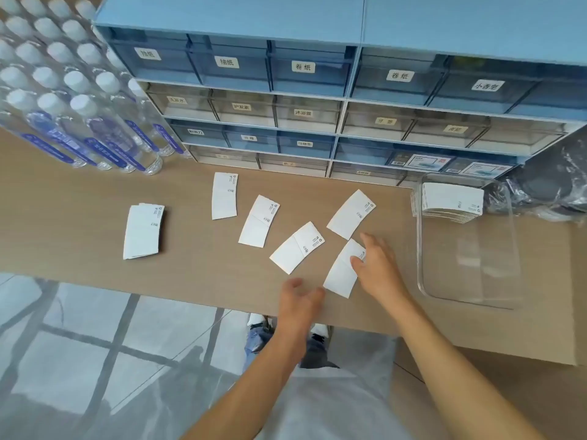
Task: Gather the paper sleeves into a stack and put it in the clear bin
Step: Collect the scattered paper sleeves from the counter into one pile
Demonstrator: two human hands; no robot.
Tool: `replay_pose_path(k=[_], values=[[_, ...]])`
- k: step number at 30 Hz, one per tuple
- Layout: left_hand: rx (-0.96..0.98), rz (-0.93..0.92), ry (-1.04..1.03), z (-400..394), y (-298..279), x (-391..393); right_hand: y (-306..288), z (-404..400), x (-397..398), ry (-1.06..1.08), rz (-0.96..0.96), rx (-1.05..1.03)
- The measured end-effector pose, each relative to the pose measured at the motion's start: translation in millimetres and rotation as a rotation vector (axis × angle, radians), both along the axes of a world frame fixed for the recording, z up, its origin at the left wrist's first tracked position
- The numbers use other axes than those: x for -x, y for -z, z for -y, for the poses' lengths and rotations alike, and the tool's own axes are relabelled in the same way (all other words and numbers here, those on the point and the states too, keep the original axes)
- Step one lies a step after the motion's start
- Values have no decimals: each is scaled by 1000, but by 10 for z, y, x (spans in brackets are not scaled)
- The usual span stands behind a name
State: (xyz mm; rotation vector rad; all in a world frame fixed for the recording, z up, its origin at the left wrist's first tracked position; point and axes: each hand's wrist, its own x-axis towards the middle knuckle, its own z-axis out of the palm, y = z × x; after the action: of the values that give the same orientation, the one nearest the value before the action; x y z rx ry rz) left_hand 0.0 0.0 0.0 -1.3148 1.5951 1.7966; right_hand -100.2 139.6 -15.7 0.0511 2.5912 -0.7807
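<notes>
Several white paper sleeves lie spread on the tan table. The nearest sleeve [341,269] has my right hand [378,265] resting on its right edge, thumb and fingers touching the paper. My left hand [298,301] hovers open just left of that sleeve, near the table's front edge. Other single sleeves lie at the far middle [224,196], the middle [259,221], the centre [297,248] and to the right [351,214]. A small pile of sleeves [143,231] sits at the left. The clear bin [470,300] at the right holds a stack of sleeves [451,200] at its far end.
A blue and grey drawer cabinet [317,90] with labelled drawers stands along the back. Shrink-wrapped water bottles [73,100] lie at the back left. Crumpled clear plastic [552,185] sits at the far right. The table's front edge runs just under my left hand.
</notes>
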Motion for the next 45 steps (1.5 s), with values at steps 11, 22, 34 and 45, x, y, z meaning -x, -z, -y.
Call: replay_pose_path(k=[11, 22, 34, 45], values=[[-37, 66, -159, -288, 30, 188, 128, 55, 33, -32, -7, -181], [12, 101, -285, -337, 57, 365, 80, -9, 269, 56, 14, -22], [-11, 112, -375, -432, 13, 1218, 62, -54, 1139, 43, -50, -137], [-23, 174, -303, -520, 131, 1532, 67, -8, 1291, 12, 19, -266]])
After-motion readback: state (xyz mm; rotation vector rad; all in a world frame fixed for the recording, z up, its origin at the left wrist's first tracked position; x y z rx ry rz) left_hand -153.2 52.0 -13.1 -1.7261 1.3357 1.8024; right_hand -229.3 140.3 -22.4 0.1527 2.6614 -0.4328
